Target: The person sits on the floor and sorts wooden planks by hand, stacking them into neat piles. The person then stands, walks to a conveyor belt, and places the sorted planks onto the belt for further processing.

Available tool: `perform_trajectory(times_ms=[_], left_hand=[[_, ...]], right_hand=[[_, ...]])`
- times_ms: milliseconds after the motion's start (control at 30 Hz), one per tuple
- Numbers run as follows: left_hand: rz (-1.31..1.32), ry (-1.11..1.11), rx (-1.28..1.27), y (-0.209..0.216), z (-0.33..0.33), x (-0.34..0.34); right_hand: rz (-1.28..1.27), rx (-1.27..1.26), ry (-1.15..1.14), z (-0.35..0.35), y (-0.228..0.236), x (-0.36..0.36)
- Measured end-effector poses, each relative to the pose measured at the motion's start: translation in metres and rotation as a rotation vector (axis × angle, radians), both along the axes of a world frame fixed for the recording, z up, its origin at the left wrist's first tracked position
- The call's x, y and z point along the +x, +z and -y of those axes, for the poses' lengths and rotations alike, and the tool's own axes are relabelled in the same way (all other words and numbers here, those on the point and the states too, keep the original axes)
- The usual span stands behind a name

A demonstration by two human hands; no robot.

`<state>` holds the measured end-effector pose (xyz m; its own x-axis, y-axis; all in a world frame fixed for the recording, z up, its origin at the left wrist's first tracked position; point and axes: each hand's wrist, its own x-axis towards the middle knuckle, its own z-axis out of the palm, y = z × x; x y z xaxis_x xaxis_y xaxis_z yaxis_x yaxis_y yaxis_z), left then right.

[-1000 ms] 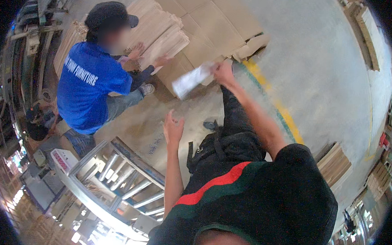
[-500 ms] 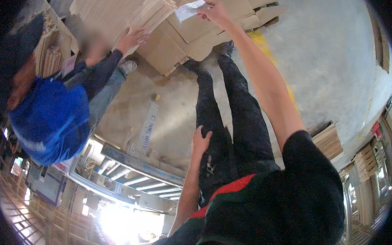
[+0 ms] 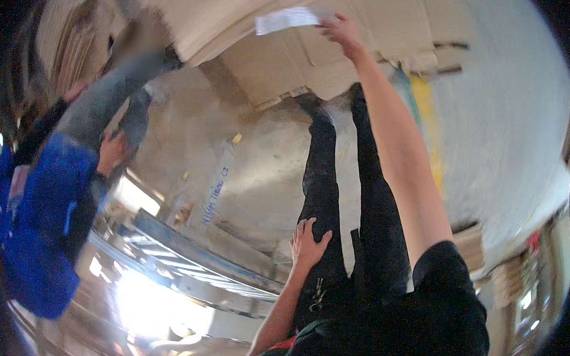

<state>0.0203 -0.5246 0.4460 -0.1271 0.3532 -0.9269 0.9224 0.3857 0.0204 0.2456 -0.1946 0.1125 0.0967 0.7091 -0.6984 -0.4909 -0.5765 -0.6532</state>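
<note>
My right arm is stretched out far ahead, and its hand (image 3: 341,34) pinches the right end of a white sheet of paper (image 3: 287,20), slightly blurred. The paper hangs above flattened brown cardboard (image 3: 370,28) on the floor, beside the edge of a stack of pale wooden boards (image 3: 242,11). My left hand (image 3: 310,244) lies on my dark trouser leg (image 3: 322,186) with its fingers spread, and nothing is in it.
At the left stands a person in a blue top (image 3: 45,210). A roller conveyor (image 3: 190,257) runs at the lower left. A yellow floor stripe (image 3: 424,108) passes beyond my right arm. Wood pieces (image 3: 468,245) are stacked at the right.
The view has shifted, with my right hand still holding the paper. My left hand's fingers have spread on my leg. The other person has drawn a hand away from the board stack.
</note>
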Motion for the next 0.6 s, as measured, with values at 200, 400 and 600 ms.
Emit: perform_trajectory(times_ms=[200, 400, 600], left_hand=[[0.02, 0.096, -0.065, 0.011, -0.014, -0.031], [-0.071, -0.051, 0.012, 0.014, 0.02, 0.013], [-0.037, 0.037, 0.083, 0.008, 0.018, 0.03]], right_hand=[[-0.117, -0.018, 0.138, 0.025, -0.018, 0.015], [0.077, -0.137, 0.326, 0.021, -0.022, 0.064], [0.037, -0.054, 0.39, 0.008, -0.042, 0.083]])
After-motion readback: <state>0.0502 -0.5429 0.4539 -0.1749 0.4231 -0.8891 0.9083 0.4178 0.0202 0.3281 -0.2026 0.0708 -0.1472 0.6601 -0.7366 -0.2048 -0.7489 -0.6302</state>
